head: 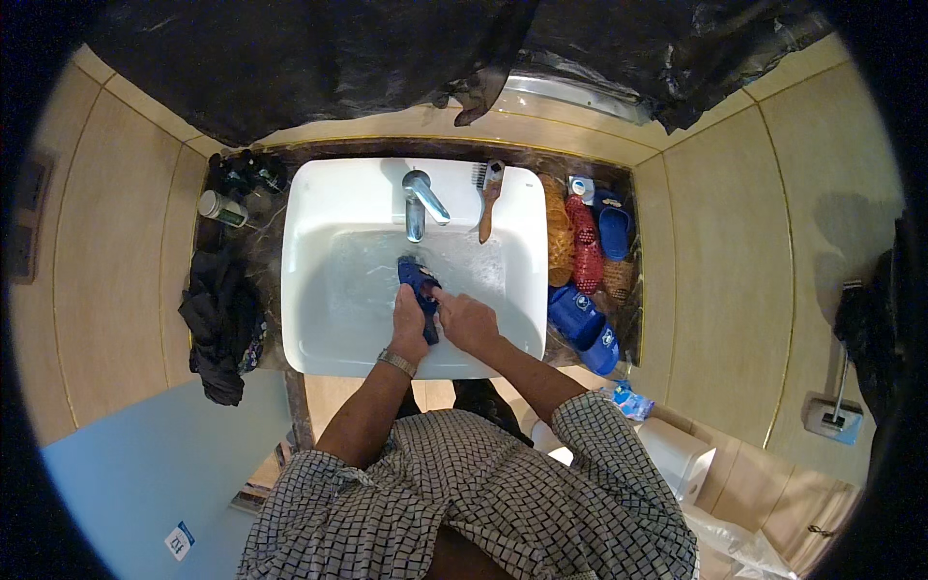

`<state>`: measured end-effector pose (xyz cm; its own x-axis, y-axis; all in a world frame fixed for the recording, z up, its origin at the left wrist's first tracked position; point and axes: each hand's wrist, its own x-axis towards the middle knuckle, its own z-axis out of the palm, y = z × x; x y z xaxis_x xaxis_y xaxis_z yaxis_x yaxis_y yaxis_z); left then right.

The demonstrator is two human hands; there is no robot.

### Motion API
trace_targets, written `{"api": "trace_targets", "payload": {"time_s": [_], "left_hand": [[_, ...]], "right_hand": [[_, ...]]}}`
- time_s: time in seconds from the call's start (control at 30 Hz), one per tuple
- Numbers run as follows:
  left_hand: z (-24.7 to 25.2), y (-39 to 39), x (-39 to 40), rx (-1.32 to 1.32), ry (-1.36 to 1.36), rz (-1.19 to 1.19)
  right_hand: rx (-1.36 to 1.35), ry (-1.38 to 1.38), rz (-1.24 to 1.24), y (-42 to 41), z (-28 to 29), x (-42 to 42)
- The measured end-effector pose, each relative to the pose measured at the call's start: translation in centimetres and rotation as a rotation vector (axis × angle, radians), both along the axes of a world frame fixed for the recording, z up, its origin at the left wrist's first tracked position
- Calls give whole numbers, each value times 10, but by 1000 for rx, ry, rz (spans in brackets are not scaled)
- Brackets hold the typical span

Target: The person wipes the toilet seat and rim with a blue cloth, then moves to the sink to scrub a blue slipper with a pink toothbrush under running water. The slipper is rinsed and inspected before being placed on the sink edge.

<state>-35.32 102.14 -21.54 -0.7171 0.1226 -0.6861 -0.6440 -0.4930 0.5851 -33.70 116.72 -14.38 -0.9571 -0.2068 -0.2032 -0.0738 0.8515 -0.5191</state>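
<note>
A small dark-blue clog-style shoe (412, 274) is held over the water of a white washbasin (304, 341), below the chrome faucet (428, 199). My left hand (410, 322), with a metal-banded watch at the wrist, grips the shoe's side and heel end. My right hand (464, 319) reaches in from the right, its index finger in the shoe's opening; its other fingers look curled, and whether they grip anything cannot be told. A wood-handled brush (491, 199) lies on the basin's back right rim, bristles towards the faucet.
Right of the basin stand orange (558, 232), red (586, 246) and blue shoes (614, 232), plus blue slides (580, 319). On the left are a white container (222, 209) and dark cloth (221, 319). Black plastic sheeting (312, 58) hangs at the back wall.
</note>
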Motion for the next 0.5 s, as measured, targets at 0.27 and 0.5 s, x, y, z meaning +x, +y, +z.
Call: {"api": "trace_targets", "payload": {"time_s": [0.27,0.5], "left_hand": [[-11,-18,-20,34,-88,3],[35,-5,-22,-293,-35,-216]], "right_hand": [[-181,-57,-39,10,0,28],[149,120,198,14,16,7]]}}
